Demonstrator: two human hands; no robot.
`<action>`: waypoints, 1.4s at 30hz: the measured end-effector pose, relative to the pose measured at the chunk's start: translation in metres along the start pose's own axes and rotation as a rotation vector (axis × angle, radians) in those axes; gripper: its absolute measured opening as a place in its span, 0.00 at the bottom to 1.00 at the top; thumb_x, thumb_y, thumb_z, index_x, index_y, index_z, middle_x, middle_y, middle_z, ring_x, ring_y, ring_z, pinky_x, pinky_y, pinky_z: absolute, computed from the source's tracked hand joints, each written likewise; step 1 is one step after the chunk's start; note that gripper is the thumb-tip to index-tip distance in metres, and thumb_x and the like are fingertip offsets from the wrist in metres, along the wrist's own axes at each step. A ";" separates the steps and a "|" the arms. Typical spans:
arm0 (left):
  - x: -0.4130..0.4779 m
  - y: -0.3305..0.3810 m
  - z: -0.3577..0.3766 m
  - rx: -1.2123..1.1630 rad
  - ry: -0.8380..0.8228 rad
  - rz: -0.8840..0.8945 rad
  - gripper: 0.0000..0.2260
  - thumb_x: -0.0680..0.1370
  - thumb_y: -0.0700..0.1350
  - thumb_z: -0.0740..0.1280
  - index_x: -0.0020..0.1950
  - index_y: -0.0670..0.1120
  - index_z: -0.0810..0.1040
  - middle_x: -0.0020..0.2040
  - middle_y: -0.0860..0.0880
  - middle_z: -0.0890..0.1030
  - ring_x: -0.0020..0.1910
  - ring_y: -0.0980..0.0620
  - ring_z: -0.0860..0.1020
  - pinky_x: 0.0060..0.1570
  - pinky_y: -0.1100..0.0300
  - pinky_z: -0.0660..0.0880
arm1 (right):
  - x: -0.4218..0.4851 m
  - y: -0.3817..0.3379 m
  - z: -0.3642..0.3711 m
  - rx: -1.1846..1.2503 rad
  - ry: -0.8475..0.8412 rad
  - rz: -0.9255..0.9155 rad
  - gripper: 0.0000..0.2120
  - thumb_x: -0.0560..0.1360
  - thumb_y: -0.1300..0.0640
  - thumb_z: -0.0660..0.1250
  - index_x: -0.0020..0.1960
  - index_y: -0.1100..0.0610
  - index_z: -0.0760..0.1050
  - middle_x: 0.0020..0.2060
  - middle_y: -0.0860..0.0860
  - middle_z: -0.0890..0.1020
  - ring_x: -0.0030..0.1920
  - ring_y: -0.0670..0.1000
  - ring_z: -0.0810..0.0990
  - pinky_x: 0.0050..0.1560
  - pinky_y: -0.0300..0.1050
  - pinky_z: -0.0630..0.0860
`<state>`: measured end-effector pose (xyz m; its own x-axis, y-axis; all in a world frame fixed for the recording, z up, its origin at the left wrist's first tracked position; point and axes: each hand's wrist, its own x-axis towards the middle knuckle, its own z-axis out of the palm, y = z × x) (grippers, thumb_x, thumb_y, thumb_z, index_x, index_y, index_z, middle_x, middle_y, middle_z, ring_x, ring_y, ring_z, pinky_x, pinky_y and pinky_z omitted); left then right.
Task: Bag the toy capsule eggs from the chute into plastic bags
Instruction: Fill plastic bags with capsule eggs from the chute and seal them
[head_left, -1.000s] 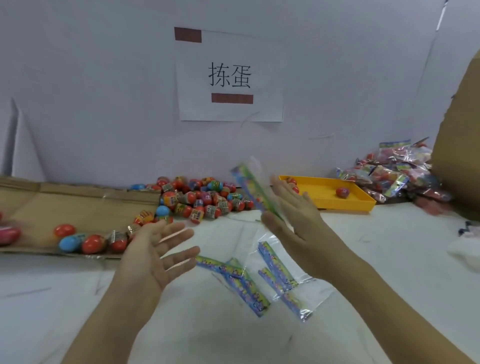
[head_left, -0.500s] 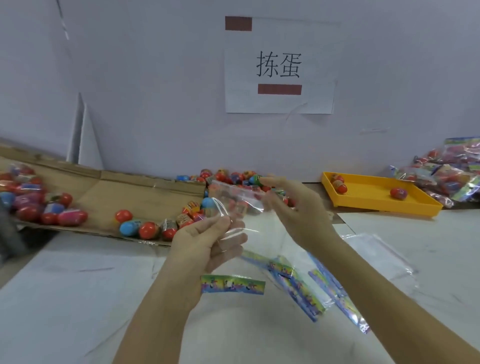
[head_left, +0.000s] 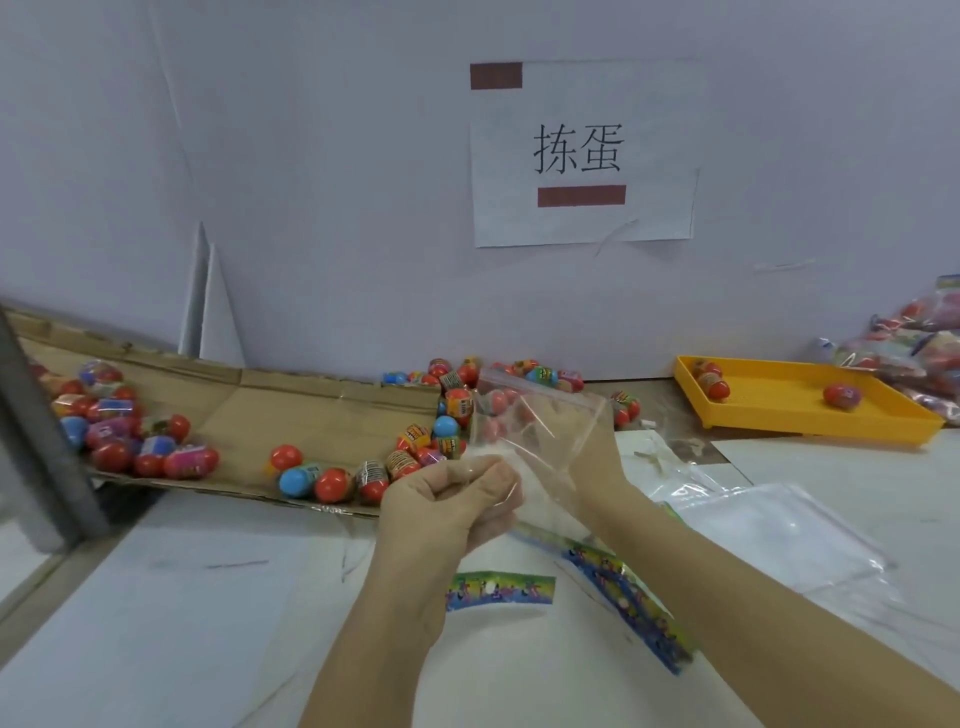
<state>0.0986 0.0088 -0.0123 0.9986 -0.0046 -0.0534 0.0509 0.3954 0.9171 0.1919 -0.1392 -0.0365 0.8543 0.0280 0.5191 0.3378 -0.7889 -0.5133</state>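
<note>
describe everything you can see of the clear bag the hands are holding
The clear plastic bag is thin, see-through film, creased and catching glossy highlights, with a straight upper edge. It is held tilted above the table, in front of the pile of eggs at the chute's end. The left hand pinches its lower left part. The right hand holds its right side, fingers blurred through the film. Reddish eggs show through it and seem to be behind it rather than inside.

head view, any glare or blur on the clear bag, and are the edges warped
Head view: soft even light, faint shadows; the clear bag shows thin pale creases, no strong glare; head view edges bend, so the grey post leans; the filled bags at far right look smeared.
</note>
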 end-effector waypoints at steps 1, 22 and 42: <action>0.003 -0.001 -0.001 -0.016 -0.001 0.016 0.03 0.61 0.40 0.75 0.33 0.45 0.86 0.39 0.42 0.86 0.37 0.48 0.85 0.33 0.62 0.80 | 0.003 0.001 -0.004 -0.074 0.048 -0.007 0.12 0.80 0.49 0.61 0.59 0.55 0.72 0.45 0.47 0.76 0.47 0.47 0.74 0.57 0.41 0.69; -0.015 -0.026 0.012 1.257 0.264 1.071 0.10 0.66 0.39 0.80 0.45 0.45 0.85 0.51 0.48 0.85 0.49 0.47 0.85 0.47 0.52 0.80 | -0.085 -0.054 -0.063 0.894 -0.341 0.551 0.17 0.70 0.40 0.69 0.49 0.51 0.73 0.26 0.48 0.69 0.24 0.47 0.64 0.23 0.41 0.62; -0.014 -0.008 0.013 0.198 -0.147 -0.084 0.11 0.60 0.46 0.76 0.40 0.45 0.87 0.42 0.41 0.86 0.38 0.47 0.85 0.33 0.63 0.79 | -0.062 -0.024 -0.109 1.215 -0.114 0.510 0.10 0.66 0.61 0.61 0.47 0.54 0.71 0.29 0.53 0.66 0.25 0.48 0.58 0.26 0.38 0.52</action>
<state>0.0847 -0.0059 -0.0138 0.9817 -0.1689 -0.0875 0.1211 0.2006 0.9722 0.0880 -0.1894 0.0185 0.9983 -0.0072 0.0573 0.0566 0.3211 -0.9454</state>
